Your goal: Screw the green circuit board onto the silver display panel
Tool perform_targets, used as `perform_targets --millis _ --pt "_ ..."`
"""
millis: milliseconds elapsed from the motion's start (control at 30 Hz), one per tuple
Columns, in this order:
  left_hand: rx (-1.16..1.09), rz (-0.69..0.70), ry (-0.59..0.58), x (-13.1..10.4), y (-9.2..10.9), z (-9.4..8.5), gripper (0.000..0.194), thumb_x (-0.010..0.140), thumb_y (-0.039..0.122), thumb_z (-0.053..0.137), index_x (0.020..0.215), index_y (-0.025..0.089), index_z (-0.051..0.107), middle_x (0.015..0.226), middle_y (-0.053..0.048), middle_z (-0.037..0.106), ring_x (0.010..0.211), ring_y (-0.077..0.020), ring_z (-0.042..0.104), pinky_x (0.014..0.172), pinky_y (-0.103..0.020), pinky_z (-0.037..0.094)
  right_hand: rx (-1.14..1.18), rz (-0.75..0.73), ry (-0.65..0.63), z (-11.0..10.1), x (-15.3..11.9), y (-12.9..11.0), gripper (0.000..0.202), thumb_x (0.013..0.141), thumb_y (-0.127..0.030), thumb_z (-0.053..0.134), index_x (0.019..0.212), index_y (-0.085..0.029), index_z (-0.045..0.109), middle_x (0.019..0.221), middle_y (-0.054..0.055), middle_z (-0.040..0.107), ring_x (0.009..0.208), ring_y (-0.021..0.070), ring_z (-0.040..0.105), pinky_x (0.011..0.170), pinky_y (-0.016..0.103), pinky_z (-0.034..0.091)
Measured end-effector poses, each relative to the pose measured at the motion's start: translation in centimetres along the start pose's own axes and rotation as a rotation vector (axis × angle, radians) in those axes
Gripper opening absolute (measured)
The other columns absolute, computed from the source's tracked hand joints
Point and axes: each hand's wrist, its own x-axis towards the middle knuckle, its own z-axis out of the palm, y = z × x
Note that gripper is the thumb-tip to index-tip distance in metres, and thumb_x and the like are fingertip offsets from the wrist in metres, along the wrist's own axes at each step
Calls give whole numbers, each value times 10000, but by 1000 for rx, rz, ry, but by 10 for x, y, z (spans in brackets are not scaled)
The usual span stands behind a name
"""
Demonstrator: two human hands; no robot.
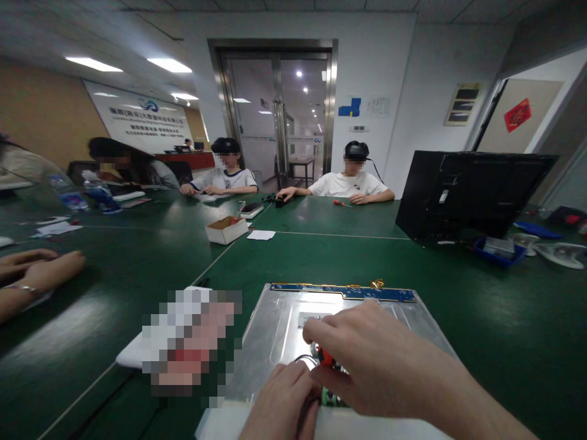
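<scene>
A flat silver metal panel (257,360), like the back of a display, lies on the table before me. A blue circuit strip (321,291) runs along its far edge. My right hand (367,354) is closed round a red-handled screwdriver (324,357), mostly hidden by the fingers. Beside it my left hand (287,397) is low on the panel with its fingers curled together; what they hold, if anything, is hidden. Part of a green circuit board (331,398) shows between and under the hands, and a thin dark cable (303,358) loops near the left fingertips.
On the green table (348,260), a white pouch-like item (177,324), partly blurred, lies left of the panel. A small white box (226,231) stands further off. At right are a black monitor (468,195) and a blue tray (499,252). Co-workers sit around the table; another person's hands (41,272) rest at left.
</scene>
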Motion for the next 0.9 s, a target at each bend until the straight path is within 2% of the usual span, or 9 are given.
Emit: perform_targets --millis 167,433,600,767,900 --pt "7 28 26 0 -2 2 287 804 53 504 998 241 600 987 -42 697 863 -234 665 729 -328 505 -12 10 20 2 1 2 152 904 -336 655 921 -216 564 806 -6 706 631 146 574 510 291 190" --pt "-9 19 21 1 -2 1 227 786 61 529 920 227 605 918 -45 687 837 -225 663 749 -306 535 32 -10 22 -3 -4 0 103 795 -217 610 870 -200 541 809 -1 665 618 136 523 492 282 225" --pt "15 24 -1 0 -3 1 235 795 62 514 933 225 612 936 -51 690 839 -226 657 739 -315 537 0 8 9 1 -2 2 71 861 -252 607 890 -205 562 784 -4 692 578 122 503 493 284 190" --pt "25 50 28 0 -2 1 272 820 64 488 994 230 616 974 -60 698 837 -226 660 728 -328 531 -27 36 -3 2 -1 2 165 901 -352 658 858 -216 576 736 -13 692 577 128 514 505 293 162" --pt "13 33 21 1 -2 1 247 810 73 502 957 225 629 945 -64 698 833 -231 664 724 -321 537 16 -2 3 -2 -3 0 110 872 -297 636 890 -212 568 829 -1 684 635 139 536 506 289 197"
